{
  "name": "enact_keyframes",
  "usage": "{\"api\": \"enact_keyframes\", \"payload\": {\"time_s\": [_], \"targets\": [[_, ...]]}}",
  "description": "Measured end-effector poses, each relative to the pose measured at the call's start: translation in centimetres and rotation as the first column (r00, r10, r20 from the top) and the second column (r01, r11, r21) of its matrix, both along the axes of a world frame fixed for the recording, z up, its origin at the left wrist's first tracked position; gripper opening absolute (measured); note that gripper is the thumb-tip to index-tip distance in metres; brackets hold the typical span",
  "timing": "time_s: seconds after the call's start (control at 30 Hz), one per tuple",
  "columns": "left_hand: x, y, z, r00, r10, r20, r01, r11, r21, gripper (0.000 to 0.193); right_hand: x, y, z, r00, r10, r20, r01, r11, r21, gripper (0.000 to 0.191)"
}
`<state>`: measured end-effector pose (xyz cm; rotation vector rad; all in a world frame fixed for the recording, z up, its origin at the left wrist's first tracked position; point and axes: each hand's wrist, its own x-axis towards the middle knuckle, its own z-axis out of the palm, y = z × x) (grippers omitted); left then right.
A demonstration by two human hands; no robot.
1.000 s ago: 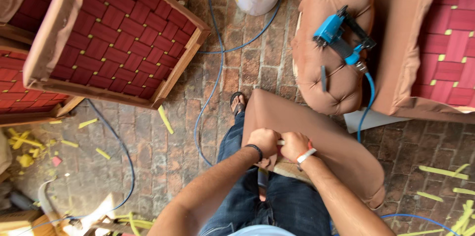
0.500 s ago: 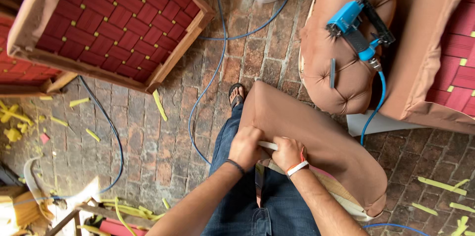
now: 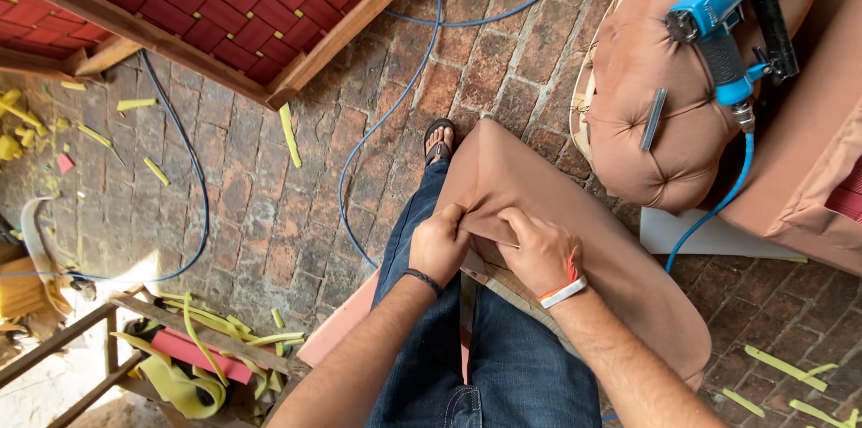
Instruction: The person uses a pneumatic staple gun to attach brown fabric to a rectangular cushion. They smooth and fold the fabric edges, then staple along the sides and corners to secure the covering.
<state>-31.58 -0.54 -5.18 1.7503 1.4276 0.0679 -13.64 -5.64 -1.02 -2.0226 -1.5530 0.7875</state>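
Fingers [image 3: 453,217] of both hands pinching brown fabric [image 3: 575,221] (on lap), brick floor [image 3: 269,212]

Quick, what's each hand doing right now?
Left hand: closed, pinching the brown fabric.
Right hand: closed, fingers gripping a fold of the same fabric.

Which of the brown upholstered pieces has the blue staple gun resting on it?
The tufted, buttoned cushion at upper right carries the blue pneumatic staple gun. The smooth brown piece across the person's lap has only both hands on it.
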Motion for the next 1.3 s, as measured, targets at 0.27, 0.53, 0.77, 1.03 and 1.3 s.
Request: {"api": "enact_keyframes", "payload": {"time_s": [0.27, 0.53, 0.77, 1.03, 1.3], "targets": [[-1.4, 0.0, -1.6, 0.941, 0.148, 0.303, -0.059, 0.957, -0.285, 0.03, -1.0, 1.4, -1.7, 0.96, 0.281, 0.007, -0.271, 0.917, 0.293, 0.012], [-0.9, 5.8, -0.9, 0.983, 0.156, 0.102, -0.086, 0.864, -0.496, 0.044, -1.8, 0.7, -2.7, 0.957, 0.289, 0.035, -0.288, 0.924, 0.251, 0.009], [4.1, 4.3, -0.3, 0.989, 0.07, -0.131, -0.12, 0.9, -0.419, 0.046, -1.5, 0.8, -2.7, 0.966, 0.258, -0.031, -0.239, 0.929, 0.282, 0.009], [2.8, 3.0, -1.3, 0.989, 0.063, -0.135, -0.111, 0.913, -0.393, 0.05, 5.9, 6.8, -3.4, 0.7, 0.575, -0.423, -0.53, 0.816, 0.231, 0.031], [1.8, 1.9, -1.8, 0.972, 0.178, 0.155, -0.12, 0.938, -0.324, 0.042, 5.8, 13.0, -10.0, 0.32, 0.806, -0.499, -0.792, 0.516, 0.327, 0.023]]}}
